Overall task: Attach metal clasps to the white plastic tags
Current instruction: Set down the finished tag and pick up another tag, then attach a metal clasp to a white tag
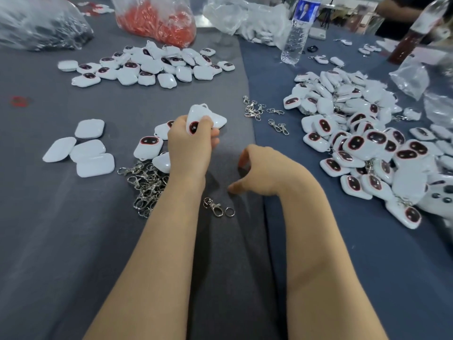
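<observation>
Assembly workshop: heaped white tags (362,133), bagged parts (159,20).

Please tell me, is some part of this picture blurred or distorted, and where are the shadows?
Head view: soft even light; a faint shadow under the right hand; the left hand and its white tag are fairly sharp; the water bottle and far bags look blurred; wide-angle distortion stretches the forearms.

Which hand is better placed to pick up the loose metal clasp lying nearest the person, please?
The right hand: it is free, fingers near the clasp, while the left hand grips a white tag.
</observation>
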